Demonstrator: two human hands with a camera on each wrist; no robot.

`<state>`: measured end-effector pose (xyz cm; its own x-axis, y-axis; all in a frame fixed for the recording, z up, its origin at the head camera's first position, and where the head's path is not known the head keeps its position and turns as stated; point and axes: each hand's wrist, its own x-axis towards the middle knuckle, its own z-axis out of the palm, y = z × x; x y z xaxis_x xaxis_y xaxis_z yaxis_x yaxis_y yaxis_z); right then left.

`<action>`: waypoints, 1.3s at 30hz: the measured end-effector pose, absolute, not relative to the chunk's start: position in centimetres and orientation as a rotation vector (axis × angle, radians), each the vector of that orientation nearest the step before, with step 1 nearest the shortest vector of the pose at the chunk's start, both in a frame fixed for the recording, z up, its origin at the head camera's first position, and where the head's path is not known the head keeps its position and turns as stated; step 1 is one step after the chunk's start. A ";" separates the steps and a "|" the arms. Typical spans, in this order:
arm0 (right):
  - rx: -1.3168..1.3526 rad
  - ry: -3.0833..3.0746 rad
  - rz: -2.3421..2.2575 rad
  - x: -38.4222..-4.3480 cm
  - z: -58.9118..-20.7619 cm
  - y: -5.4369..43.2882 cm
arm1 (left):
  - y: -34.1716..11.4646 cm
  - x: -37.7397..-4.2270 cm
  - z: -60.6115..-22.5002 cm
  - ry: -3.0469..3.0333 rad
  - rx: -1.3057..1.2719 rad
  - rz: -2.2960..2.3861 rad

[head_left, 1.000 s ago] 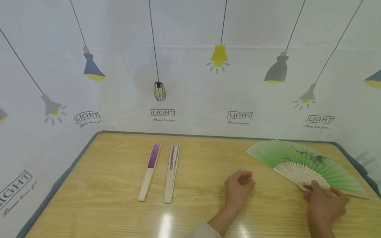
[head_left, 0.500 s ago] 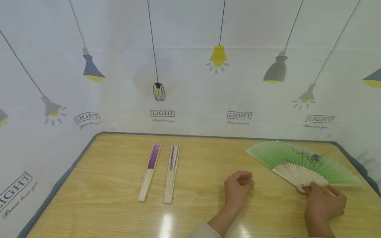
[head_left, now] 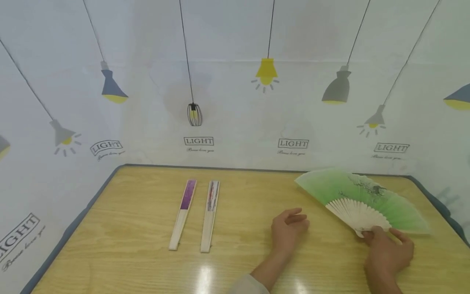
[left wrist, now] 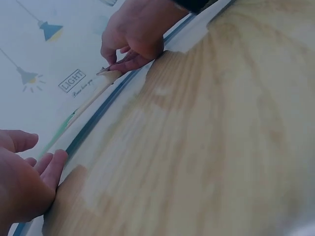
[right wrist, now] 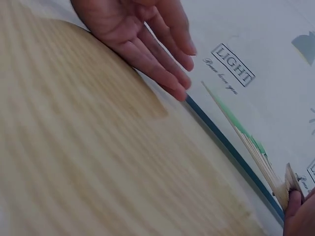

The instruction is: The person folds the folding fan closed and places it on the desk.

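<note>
A green folding fan (head_left: pixel 396 208) with pale ribs is spread wide at the right of the table in the head view. My right hand (head_left: pixel 389 255) pinches it low on the ribs, near the pivot, between thumb and fingers. In both wrist views the fan shows nearly edge-on, raised over the tabletop. To its left, my left hand (head_left: pixel 288 230) rests on the table with relaxed fingers, apart from the fan and holding nothing. Two folded fans lie side by side farther left, one with a purple panel (head_left: pixel 188 194), the other with a white, red and grey panel (head_left: pixel 213 196).
The wooden table (head_left: pixel 128 228) has a dark blue edge along its back and sides. Behind it stands a white backdrop (head_left: pixel 235 102) printed with lamps and the word LIGHT.
My right hand has moved left with the spread fan, bringing it nearer my left hand. The left hand's fingers have straightened a little. Both folded fans lie as before.
</note>
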<state>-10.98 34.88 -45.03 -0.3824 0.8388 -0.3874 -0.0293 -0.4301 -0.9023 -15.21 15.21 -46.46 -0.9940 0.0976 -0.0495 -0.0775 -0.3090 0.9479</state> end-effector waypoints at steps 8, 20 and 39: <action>-1.150 -1.297 1.870 -10.9 -45.3 31.9 | 15.1 -15.9 -46.6 1.560 -0.076 2.565; -1.010 -1.455 1.862 -10.9 -45.4 28.7 | 15.3 -16.1 -46.2 1.389 -0.292 2.735; -0.865 -1.323 1.980 -11.7 -44.9 24.6 | 14.5 -16.3 -45.7 1.482 -0.546 2.885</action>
